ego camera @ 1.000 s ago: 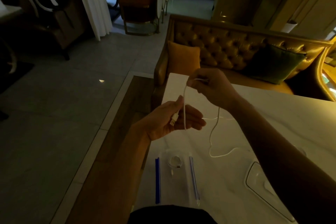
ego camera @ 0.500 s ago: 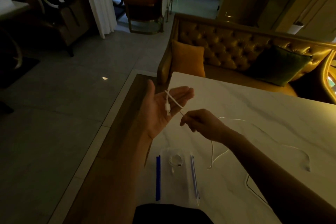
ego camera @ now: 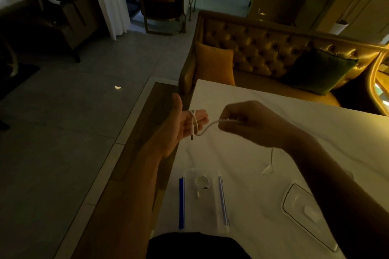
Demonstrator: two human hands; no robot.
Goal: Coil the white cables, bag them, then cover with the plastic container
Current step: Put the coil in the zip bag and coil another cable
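dim room on my feed: grey tiled floor point(ego camera: 63, 132) at left, a white curtain point(ego camera: 109, 0) hanging in folds at the back, and a button-tufted gold sofa point(ego camera: 263, 48) with an orange cushion point(ego camera: 214, 63) and a dark green cushion point(ego camera: 322, 71) behind a white, faintly veined table point(ego camera: 221, 94). over the table's left edge the left hand point(ego camera: 181, 126) is palm up, thumb raised, its fingers point(ego camera: 202, 116) straight and relaxed. the white cable point(ego camera: 207, 127), thin, round and smooth, loops around those fingers, its small dark-tipped plug hanging below them. from the loop it runs right in a shallow curve into the right hand point(ego camera: 252, 124), whose fingers curl and pinch it. below the right wrist it drops to a white plug end; i cannot tell if that end touches the table. nearer me lies a flat clear bag point(ego camera: 212, 212) with a blue strip down its left edge and a paler one down its right; inside sits a second cable point(ego camera: 201, 183) wound in a small ring. to the right, partly under the right forearm, a clear plastic container point(ego camera: 303, 210) with rounded corners rests on the table.
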